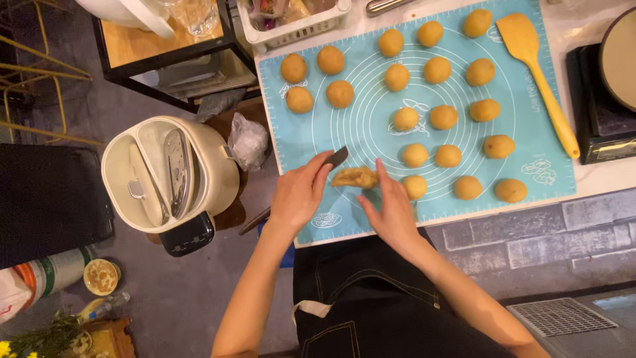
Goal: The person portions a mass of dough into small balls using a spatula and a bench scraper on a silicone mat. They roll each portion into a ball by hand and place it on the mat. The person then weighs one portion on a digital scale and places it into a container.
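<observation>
A blue silicone mat [311, 132] covers the counter and carries several round yellow dough balls [436, 69]. My left hand [299, 195] grips a dark flat scraper [336, 157], its blade angled over the mat's near edge. My right hand [391, 209] pinches an irregular lump of yellow dough [355, 176] that lies right beside the scraper's tip. The nearest ball [415, 187] sits just right of my right fingers.
A yellow spatula [538, 74] lies on the mat's right side. A black scale with a bowl [606, 99] stands at the far right. A white basket [291, 28] is behind the mat. Left, below the counter, an open cream-coloured appliance [169, 176] sits on a stool.
</observation>
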